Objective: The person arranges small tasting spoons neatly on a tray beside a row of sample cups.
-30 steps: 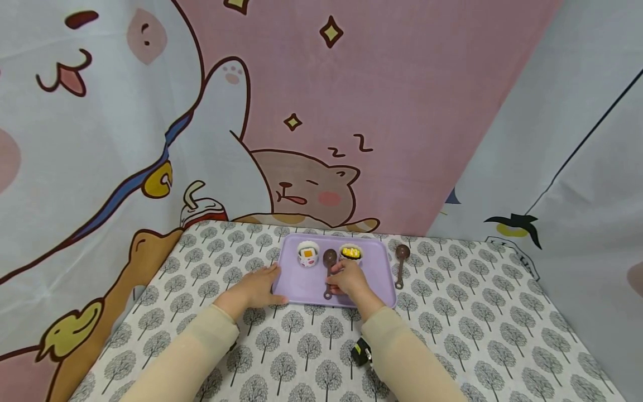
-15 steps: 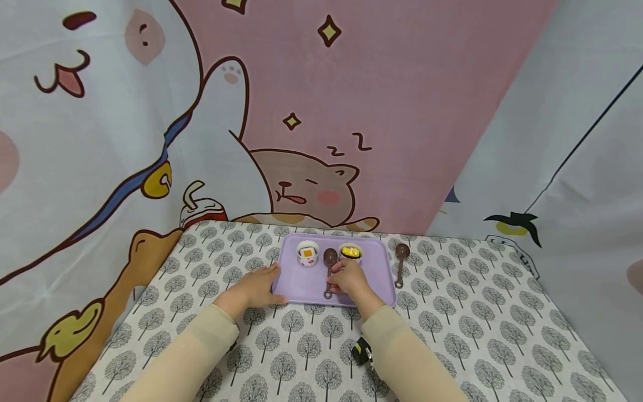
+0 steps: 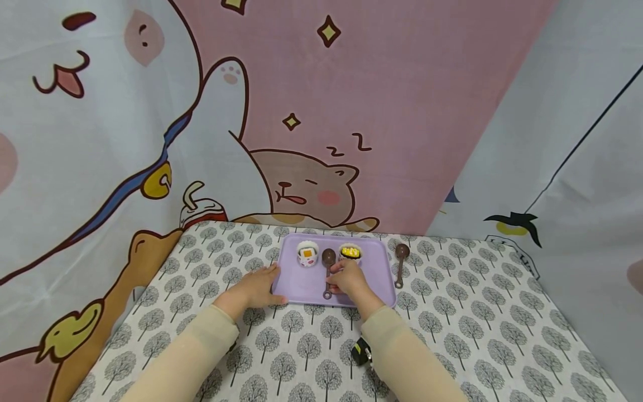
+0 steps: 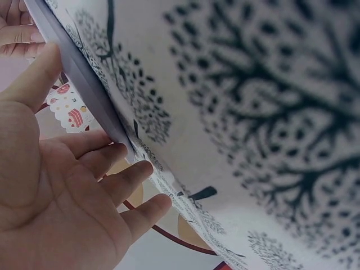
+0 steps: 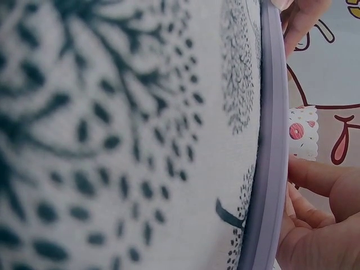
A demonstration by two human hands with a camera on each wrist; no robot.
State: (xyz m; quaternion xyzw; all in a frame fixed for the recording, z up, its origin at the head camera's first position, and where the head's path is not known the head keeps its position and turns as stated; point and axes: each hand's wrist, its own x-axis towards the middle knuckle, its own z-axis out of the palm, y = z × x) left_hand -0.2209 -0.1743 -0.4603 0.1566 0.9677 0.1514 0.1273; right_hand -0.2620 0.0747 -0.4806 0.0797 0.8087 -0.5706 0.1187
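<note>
A lilac tray (image 3: 298, 287) lies on the table. My left hand (image 3: 255, 288) rests at its left edge, thumb at the near corner and fingers spread along the side; the left wrist view shows those fingers (image 4: 121, 183) fairly straight. Over the tray, my right hand (image 3: 350, 279) pinches the handle of a brown spoon (image 3: 329, 257), its round bowl pointing away from me. Left of the spoon stands a patterned paper cup (image 3: 308, 262) holding a white toy sushi piece with an orange centre (image 3: 308, 253). Right of it, partly behind my right hand, another cup holds a yellow-topped toy sushi piece (image 3: 350, 253).
A second brown spoon (image 3: 402, 252) lies on the tree-print tablecloth (image 3: 452, 312), right of the tray. Beside my right sleeve sits a small black object with a yellow-green mark (image 3: 359, 352). A cartoon-print curtain (image 3: 412, 111) hangs close behind the table.
The spoon in my right hand has shifted slightly right and then a little back to the left. My left hand and the tray look the same.
</note>
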